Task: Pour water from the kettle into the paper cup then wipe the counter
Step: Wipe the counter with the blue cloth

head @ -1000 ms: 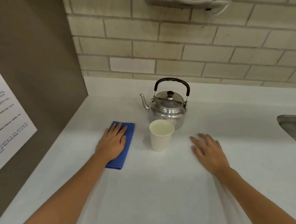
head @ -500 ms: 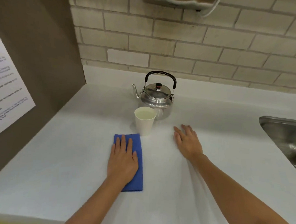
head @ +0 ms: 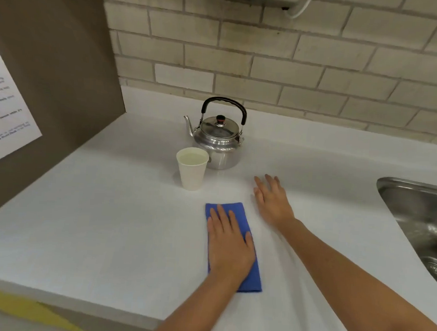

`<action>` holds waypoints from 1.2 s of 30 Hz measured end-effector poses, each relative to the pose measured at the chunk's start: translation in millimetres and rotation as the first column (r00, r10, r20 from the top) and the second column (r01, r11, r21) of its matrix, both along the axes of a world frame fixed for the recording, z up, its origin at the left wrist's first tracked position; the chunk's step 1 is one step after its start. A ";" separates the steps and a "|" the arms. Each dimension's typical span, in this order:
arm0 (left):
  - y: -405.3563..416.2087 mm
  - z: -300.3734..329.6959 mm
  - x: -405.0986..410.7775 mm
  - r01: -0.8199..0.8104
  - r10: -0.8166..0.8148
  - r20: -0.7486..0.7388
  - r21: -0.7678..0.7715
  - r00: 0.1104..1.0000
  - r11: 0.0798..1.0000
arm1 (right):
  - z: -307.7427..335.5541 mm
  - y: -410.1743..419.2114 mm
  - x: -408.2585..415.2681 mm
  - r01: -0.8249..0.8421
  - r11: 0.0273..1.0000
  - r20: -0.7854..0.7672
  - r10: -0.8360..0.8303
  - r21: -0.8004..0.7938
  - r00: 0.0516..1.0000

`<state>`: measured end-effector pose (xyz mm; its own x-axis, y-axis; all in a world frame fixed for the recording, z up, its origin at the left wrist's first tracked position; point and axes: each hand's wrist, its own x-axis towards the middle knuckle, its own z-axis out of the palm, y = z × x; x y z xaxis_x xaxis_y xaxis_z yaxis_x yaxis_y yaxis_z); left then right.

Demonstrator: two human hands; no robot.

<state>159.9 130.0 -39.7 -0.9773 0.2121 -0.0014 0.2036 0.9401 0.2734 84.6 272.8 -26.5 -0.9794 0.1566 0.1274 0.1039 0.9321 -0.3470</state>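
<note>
The sink (head: 419,218) runs off the right edge; the notice (head: 6,106) on the left is blurred, unreadable.

Kettle (head: 217,142): polished metal, glossy, w/ matt black handle. Paper cup (head: 192,171): matt white paper. Cloth (head: 248,251): blue fabric, soft matt. Counter (head: 93,221): smooth white, slight sheen. Sink (head: 419,218): brushed metal. Wall (head: 270,61): rough brick.

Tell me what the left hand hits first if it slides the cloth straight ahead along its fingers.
Probably the paper cup: the left hand points up-left toward it, though it may just miss.
</note>
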 end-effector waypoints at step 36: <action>146.2 -2.5 -161.8 0.258 -0.258 -0.006 -0.038 0.966 0.965 | -11.6 92.5 17.2 0.173 0.979 -0.088 -0.182 -0.104 0.979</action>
